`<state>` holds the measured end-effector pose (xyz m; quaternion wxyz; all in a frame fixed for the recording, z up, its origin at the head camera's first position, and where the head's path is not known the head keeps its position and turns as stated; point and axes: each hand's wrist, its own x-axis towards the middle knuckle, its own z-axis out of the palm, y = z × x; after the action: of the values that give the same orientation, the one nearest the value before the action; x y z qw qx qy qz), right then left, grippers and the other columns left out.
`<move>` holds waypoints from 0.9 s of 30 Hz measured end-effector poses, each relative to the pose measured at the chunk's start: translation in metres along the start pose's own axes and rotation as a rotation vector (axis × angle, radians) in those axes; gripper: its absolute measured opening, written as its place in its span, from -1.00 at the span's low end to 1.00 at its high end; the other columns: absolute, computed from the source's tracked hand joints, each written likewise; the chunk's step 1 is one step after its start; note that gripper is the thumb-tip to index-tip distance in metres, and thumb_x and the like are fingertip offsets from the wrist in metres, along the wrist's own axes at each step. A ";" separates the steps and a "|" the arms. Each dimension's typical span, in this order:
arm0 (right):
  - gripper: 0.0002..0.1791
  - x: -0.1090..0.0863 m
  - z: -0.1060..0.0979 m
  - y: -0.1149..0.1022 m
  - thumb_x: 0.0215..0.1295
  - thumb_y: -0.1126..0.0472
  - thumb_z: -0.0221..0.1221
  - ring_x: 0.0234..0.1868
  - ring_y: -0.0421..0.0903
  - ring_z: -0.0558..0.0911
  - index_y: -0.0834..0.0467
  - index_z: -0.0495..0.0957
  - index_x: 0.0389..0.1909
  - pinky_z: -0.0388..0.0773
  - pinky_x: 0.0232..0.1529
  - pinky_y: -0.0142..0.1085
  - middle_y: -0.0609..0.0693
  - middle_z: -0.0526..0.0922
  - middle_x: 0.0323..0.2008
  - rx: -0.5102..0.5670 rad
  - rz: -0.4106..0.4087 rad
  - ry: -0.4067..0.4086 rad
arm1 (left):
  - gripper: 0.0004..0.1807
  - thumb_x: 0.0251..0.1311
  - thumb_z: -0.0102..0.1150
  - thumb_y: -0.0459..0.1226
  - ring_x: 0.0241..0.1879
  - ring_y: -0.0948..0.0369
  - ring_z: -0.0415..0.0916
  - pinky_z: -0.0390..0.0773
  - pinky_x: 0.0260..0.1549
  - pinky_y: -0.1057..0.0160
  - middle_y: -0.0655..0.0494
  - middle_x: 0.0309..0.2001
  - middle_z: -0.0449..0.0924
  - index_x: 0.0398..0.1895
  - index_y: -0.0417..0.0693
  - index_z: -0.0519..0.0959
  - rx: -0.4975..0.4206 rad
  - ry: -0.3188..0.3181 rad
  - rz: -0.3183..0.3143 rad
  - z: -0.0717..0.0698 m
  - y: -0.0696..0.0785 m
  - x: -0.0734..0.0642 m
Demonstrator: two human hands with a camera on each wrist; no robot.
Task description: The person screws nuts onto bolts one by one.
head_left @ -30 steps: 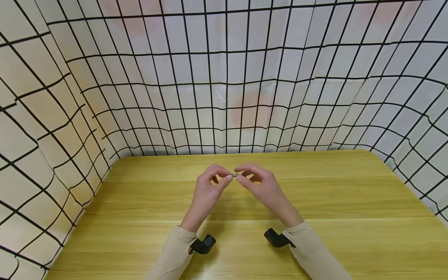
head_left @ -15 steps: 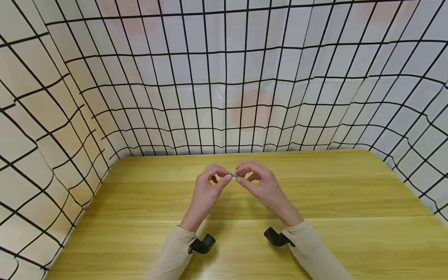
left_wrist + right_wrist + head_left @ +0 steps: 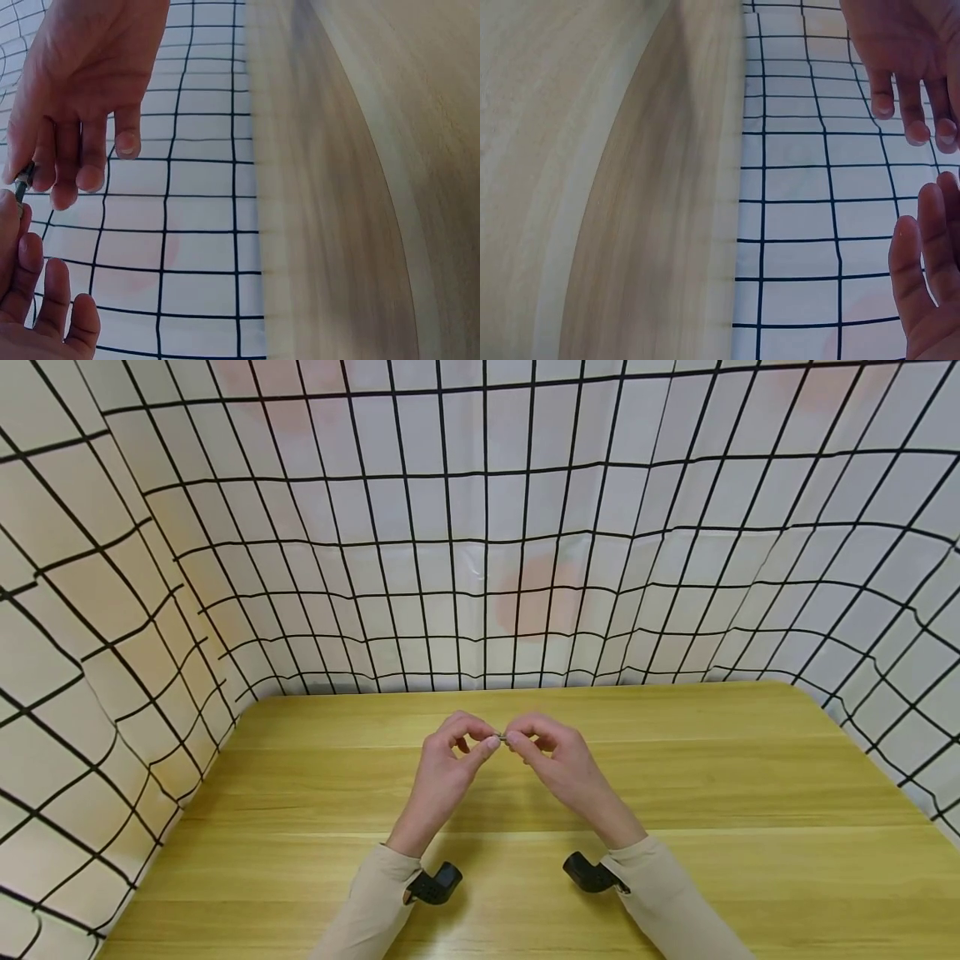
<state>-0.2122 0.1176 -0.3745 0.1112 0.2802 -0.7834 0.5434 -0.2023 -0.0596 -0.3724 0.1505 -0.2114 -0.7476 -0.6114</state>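
Note:
A small metal bolt (image 3: 502, 737) spans the short gap between my two hands above the table. My left hand (image 3: 450, 756) pinches one end between thumb and index finger. From the other side, my right hand (image 3: 558, 756) pinches the opposite end, thumb tip against curled index finger. In the left wrist view, the bolt (image 3: 23, 182) shows a dark, wider part by the right hand (image 3: 90, 67) and a thin shank toward the left hand (image 3: 34, 300); the fingertips cover both ends. The right wrist view shows the other fingers of both hands, with the bolt out of sight.
The wooden table (image 3: 300, 827) stretches below both hands. White sheeting with a black grid (image 3: 480, 560) rises behind it and along both sides. A black wrist camera (image 3: 435, 885) sits at the left sleeve, another black camera (image 3: 590, 872) at the right.
The right index finger, lifted off a second ago, has come down to the thumb. The right thumb has shifted along the bolt, and less of it shows. My left hand stays nearly still.

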 end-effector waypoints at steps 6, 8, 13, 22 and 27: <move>-0.87 -0.001 -0.001 0.001 0.45 0.29 0.11 -0.19 -0.06 0.54 0.20 0.62 -0.14 0.51 -0.22 -0.21 -0.01 0.63 -0.21 -0.022 0.048 0.011 | -0.94 0.27 0.24 -0.41 -0.22 0.16 0.42 0.27 -0.21 0.10 -0.04 -0.28 0.57 -0.29 -0.28 0.64 -0.004 -0.003 -0.005 0.000 0.000 0.000; -0.83 0.000 -0.002 0.000 0.40 0.31 0.17 -0.13 -0.04 0.54 0.21 0.60 -0.04 0.53 -0.17 -0.19 0.03 0.63 -0.12 -0.022 0.043 0.010 | -0.94 0.27 0.23 -0.43 -0.22 0.16 0.43 0.27 -0.22 0.06 -0.06 -0.28 0.58 -0.29 -0.29 0.64 -0.008 -0.001 -0.003 0.000 0.000 0.000; -0.68 0.002 -0.003 -0.001 0.22 0.45 0.29 -0.07 0.07 0.54 0.26 0.55 0.00 0.56 -0.18 -0.17 0.13 0.57 -0.02 -0.005 -0.052 -0.013 | -0.95 0.27 0.22 -0.45 -0.23 0.15 0.43 0.29 -0.21 -0.12 -0.12 -0.28 0.57 -0.28 -0.32 0.64 -0.013 0.009 0.005 0.000 0.000 0.000; -0.83 0.002 -0.003 0.000 0.25 0.50 0.24 -0.16 -0.04 0.52 0.28 0.57 -0.18 0.55 -0.22 -0.17 0.10 0.57 -0.14 -0.012 -0.120 0.017 | -0.94 0.27 0.22 -0.45 -0.23 0.12 0.43 0.29 -0.21 -0.17 -0.12 -0.28 0.57 -0.29 -0.32 0.63 -0.008 0.017 0.014 0.000 0.001 0.000; -0.85 0.002 -0.002 0.008 0.29 0.44 0.23 -0.16 -0.08 0.52 0.21 0.59 -0.16 0.54 -0.21 -0.19 0.03 0.59 -0.16 -0.011 -0.102 0.018 | -0.95 0.27 0.22 -0.45 -0.24 0.15 0.43 0.30 -0.22 -0.13 -0.10 -0.29 0.57 -0.30 -0.30 0.64 -0.011 0.033 0.017 0.000 0.001 0.001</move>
<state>-0.2181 0.1212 -0.3788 0.1473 0.3144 -0.7700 0.5353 -0.2024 -0.0594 -0.3714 0.1667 -0.2086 -0.7399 -0.6174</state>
